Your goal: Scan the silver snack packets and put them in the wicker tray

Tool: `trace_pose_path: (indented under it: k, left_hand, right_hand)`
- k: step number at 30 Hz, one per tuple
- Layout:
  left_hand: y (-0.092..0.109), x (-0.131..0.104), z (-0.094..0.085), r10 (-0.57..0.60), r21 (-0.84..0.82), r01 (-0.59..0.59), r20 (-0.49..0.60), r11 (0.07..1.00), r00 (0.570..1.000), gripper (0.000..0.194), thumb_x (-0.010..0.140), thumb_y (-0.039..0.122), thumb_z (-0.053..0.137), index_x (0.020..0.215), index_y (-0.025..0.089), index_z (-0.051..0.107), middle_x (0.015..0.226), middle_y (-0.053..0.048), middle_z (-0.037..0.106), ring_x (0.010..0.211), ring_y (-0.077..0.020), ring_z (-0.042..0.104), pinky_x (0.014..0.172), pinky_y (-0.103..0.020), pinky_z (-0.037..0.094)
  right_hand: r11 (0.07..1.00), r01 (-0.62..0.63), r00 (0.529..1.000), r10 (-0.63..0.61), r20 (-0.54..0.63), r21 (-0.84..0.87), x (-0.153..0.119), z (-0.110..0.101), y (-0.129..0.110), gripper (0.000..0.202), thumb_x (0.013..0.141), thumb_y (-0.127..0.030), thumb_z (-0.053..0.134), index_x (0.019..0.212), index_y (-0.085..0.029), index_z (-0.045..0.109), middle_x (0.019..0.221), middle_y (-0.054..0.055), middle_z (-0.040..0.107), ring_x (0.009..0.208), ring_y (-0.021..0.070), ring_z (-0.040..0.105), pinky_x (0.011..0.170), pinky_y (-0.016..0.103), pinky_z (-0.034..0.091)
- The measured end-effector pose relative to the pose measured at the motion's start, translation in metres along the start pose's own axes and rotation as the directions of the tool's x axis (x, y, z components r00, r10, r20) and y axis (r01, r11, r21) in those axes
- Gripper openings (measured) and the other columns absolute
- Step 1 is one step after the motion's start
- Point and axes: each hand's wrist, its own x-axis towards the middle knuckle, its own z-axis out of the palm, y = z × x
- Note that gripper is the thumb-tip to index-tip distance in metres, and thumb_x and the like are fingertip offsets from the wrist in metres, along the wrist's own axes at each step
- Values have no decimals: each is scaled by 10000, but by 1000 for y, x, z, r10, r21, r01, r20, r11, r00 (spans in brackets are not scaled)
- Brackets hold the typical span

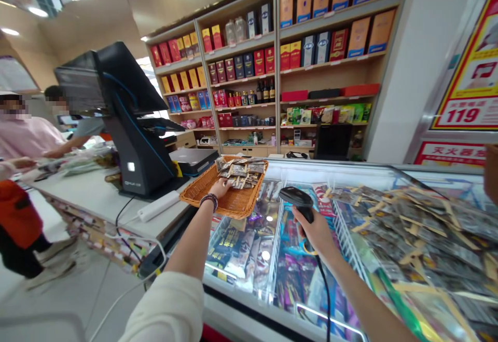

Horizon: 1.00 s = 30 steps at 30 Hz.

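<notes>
My right hand [317,230] is wrapped round the handle of a black barcode scanner [298,195], whose cord hangs down over the glass-topped freezer. At the end of my left arm, my left hand [220,189] reaches into a shallow woven basket [194,190], its fingers curled at the edge of a pile of small clear packets [249,168] with dark contents. The fingers seem closed on one packet, though their tips are partly hidden. The basket rests near the freezer's back left corner.
Many similar packets [420,233] with wooden-looking sticks lie heaped on the freezer top [338,163] at right. A point-of-sale terminal [132,124] stands on the left counter beside a white power strip [158,206]. Two people are beyond it. Stocked shelves [278,62] line the back wall.
</notes>
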Motion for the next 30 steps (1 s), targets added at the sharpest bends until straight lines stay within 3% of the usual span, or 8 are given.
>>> trace_pose_path:
  k: [5, 8, 11, 16, 20, 23, 27, 30]
  left_hand:
    - [5, -11, 2, 94, -141, -80, 92, 987, 991, 314, 814, 404, 704, 1035, 182, 702, 1061, -90, 741, 1055, -249, 691, 961, -341, 520]
    - [12, -20, 0, 1, -89, -2, -13, 996, 1000, 585, 648, 376, 864, 1146, 167, 641, 1263, -160, 671, 1208, -304, 643, 1035, -372, 480]
    - [23, -31, -1, -130, -76, 130, 5, 989, 991, 729, 582, 381, 928, 1179, 137, 588, 1299, -244, 661, 1249, -372, 630, 1032, -403, 471]
    - [52, -57, 3, -39, -235, 27, -45, 972, 998, 876, 514, 316, 981, 1263, 150, 558, 1286, -250, 692, 1244, -392, 648, 1022, -409, 475]
    - [85, -76, 11, 21, -401, -68, -120, 913, 993, 527, 687, 291, 894, 1136, 172, 646, 1146, -173, 749, 1132, -338, 698, 986, -405, 517]
    - [109, -88, 20, 35, -671, -110, -125, 733, 992, 312, 846, 339, 763, 1094, 178, 664, 1066, -119, 745, 920, -254, 731, 846, -374, 593]
    - [139, -102, 42, 69, -928, -64, -42, 368, 997, 465, 862, 363, 759, 1265, 201, 594, 1027, -76, 726, 852, -186, 719, 781, -342, 637]
    - [157, -113, 64, 123, -980, -14, 11, 200, 992, 512, 832, 309, 798, 1287, 211, 584, 1095, -85, 726, 938, -184, 721, 865, -364, 635]
  right_hand:
    - [1000, 4, 1000, -4, 31, -8, -1, 1, -1, 508, 764, -741, 632, 707, -240, 569, 425, -15, 553, 373, 173, 532, 456, 298, 433]
    - [1000, 10, 999, -10, 31, -12, -2, 0, -2, 515, 770, -745, 628, 685, -240, 568, 412, -12, 548, 373, 171, 531, 464, 298, 443]
    - [1000, 12, 1000, -13, 15, 13, -3, -1, -2, 528, 763, -758, 631, 668, -244, 558, 404, -16, 535, 364, 162, 515, 441, 288, 419]
    - [997, 7, 1000, -6, -12, 82, -5, -3, -6, 536, 706, -765, 670, 668, -245, 546, 432, -17, 542, 356, 155, 501, 411, 287, 404]
    - [995, 6, 1000, -5, -16, 102, -7, -6, -12, 523, 696, -747, 685, 664, -244, 544, 446, -13, 545, 359, 156, 507, 404, 291, 422]
    - [990, 17, 999, -13, -32, 138, -7, -11, -15, 524, 671, -734, 709, 685, -233, 555, 523, -1, 590, 357, 140, 504, 383, 285, 410]
    - [986, 34, 998, -24, -63, 163, -8, -24, -15, 540, 652, -729, 735, 720, -218, 575, 547, -5, 602, 345, 122, 488, 369, 271, 390]
    - [984, 32, 997, -20, -69, 173, -9, -37, -10, 551, 662, -743, 731, 699, -219, 565, 531, -7, 592, 346, 119, 484, 367, 266, 380]
